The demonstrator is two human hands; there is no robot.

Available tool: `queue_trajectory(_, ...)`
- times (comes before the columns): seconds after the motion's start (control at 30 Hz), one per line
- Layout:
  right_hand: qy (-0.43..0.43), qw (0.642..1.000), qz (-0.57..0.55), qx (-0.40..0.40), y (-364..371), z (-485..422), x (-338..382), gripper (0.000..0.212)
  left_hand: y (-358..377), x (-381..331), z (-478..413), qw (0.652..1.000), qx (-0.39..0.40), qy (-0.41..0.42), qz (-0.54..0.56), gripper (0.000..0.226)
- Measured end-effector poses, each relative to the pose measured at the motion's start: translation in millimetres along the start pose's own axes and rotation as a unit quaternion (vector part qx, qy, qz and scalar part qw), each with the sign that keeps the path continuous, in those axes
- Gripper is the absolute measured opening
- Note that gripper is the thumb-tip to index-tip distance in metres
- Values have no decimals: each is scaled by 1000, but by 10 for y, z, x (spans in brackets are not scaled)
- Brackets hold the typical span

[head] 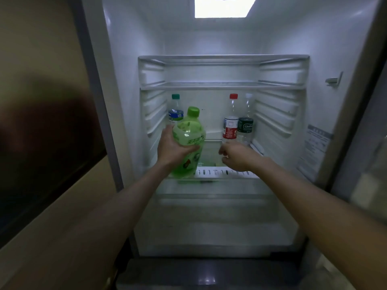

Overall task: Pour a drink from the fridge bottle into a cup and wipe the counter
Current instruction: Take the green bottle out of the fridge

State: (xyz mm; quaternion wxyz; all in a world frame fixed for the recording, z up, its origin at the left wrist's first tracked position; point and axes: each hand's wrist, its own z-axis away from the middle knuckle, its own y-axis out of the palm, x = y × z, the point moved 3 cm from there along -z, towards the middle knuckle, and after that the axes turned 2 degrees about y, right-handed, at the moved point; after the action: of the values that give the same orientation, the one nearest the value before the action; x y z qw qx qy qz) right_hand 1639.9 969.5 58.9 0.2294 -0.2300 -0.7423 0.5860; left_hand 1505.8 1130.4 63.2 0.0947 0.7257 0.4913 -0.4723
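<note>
while the green bottle (189, 133) is gripped round its middle by our left hand (170, 149), it hangs at the front of the fridge shelf (211, 172). its long axis is near upright, with the green cap (193, 111) tipped up and slightly right, away from us. our right hand (234, 156) is just to its right, loosely curled and holding nothing, near the foot of the red-label bottle (230, 127). we judge the way out lies straight back toward us.

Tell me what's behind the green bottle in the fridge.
A clear bottle with a teal cap and blue label stands behind the green bottle. Its lower part is hidden by that bottle and the left hand.
</note>
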Motion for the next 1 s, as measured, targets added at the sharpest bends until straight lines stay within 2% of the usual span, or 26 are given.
queue_trajectory(0.2,11,999,27,30,86,133,80,36,-53,20,288,995,30,-32,91,74)
queue_trajectory(0.33,29,997,42,54,83,264,164,34,-106,-10,465,992,73,-41,97,73)
queue_trajectory(0.53,59,994,54,73,137,610,279,22,-134,-45,788,986,74,-82,123,74)
queue_trajectory(0.67,79,991,46,101,281,937,314,26,-61,-12,1097,978,116,-120,125,94)
queue_trajectory(0.8,90,988,45,115,411,1303,381,27,-6,31,1462,972,139,-144,124,79)
queue_trajectory(1.0,115,982,46,143,431,1800,324,25,-44,-62,1915,970,152,-158,109,79)
